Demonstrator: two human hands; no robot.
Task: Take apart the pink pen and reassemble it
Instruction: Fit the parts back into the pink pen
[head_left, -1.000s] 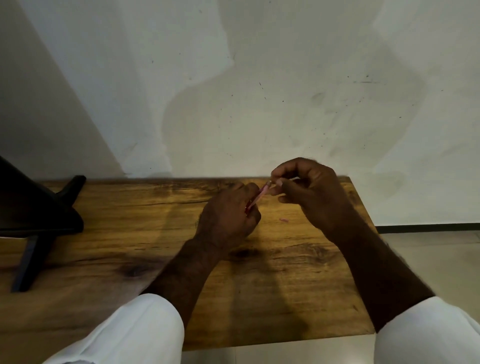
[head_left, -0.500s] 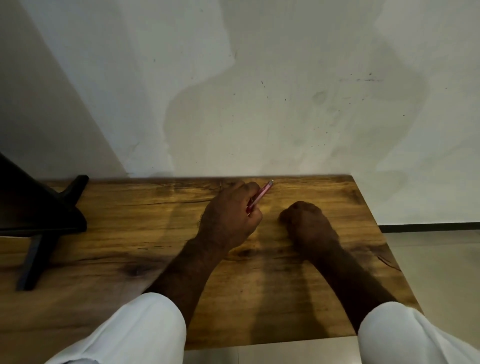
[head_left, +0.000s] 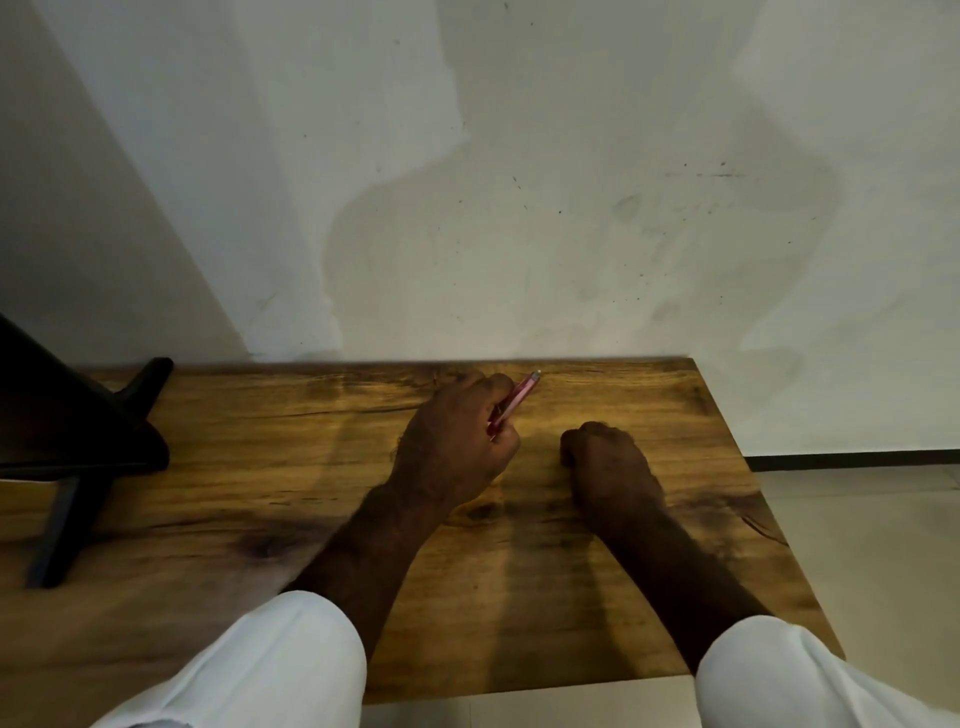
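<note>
Starting at the left of the worktop, a dark stand sits well apart from my work and should not interfere. My left hand is closed around the pink pen, gripping its lower end so that the barrel slants up and away to the right, its pale tip free in the air near the far edge of the worktop. The risk I see lies in that grip: only the lower part is held, so a twist or pull on the free end could let the barrel slip, I judge, and any small inner part, a spring or refill, might roll off the far edge or the right edge, both of which are close. I cannot tell whether the pen is whole or missing a piece; its lower end is hidden in my fist. To the right, my right hand rests knuckles-up on the wood, fingers curled under in a loose fist, near the pen but not touching it. Whether it holds a small part I cannot tell, and if it does, lifting it carelessly could drop that piece.
</note>
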